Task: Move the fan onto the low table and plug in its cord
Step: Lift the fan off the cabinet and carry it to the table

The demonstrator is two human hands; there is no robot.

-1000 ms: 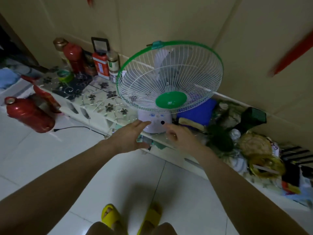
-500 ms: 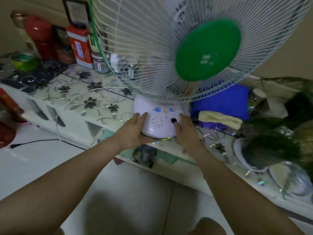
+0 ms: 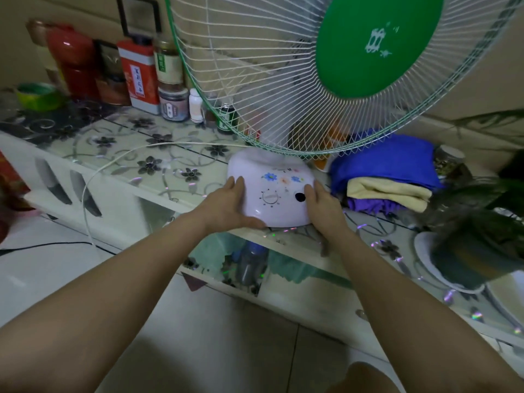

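Note:
The fan (image 3: 272, 191) has a white base with a dial, a black button and flower prints, and a white wire cage with a green hub. It stands at the front edge of the low table (image 3: 158, 165) with a flower-patterned glass top. My left hand (image 3: 226, 205) grips the left side of the base, thumb under its front edge. My right hand (image 3: 320, 202) grips the right side. The fan's white cord (image 3: 113, 165) runs from behind the base leftward over the table and drops over the front edge to the floor. Its plug is out of sight.
Red tins, jars and small bottles (image 3: 141, 75) line the back left of the table. Folded blue, yellow and purple cloths (image 3: 388, 177) lie right of the base. A potted plant (image 3: 476, 245) stands at the right. A black cable (image 3: 42, 246) lies on the white tiled floor.
Both hands went from reaching toward the fan to gripping the two sides of its base. My head moved in closer and lower, so the fan fills more of the view.

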